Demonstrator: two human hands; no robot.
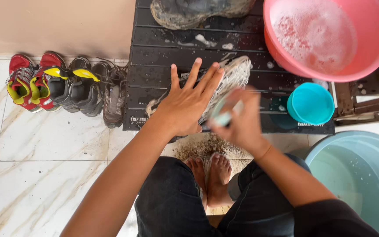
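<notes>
The left hand (187, 103) lies flat, palm down, with all 5 fingers extended and slightly spread, forearm reaching forward from lower left. The right hand (237, 120) is motion-blurred, fingers curled closed in a grip, wrist bent, forearm angled in from lower right.

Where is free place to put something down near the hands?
Free: white floor tiles below the row of shoes. Crowded: black slatted platform, with left hand pressing the soapy shoe, right hand with brush, pink basin and teal cup.
</notes>
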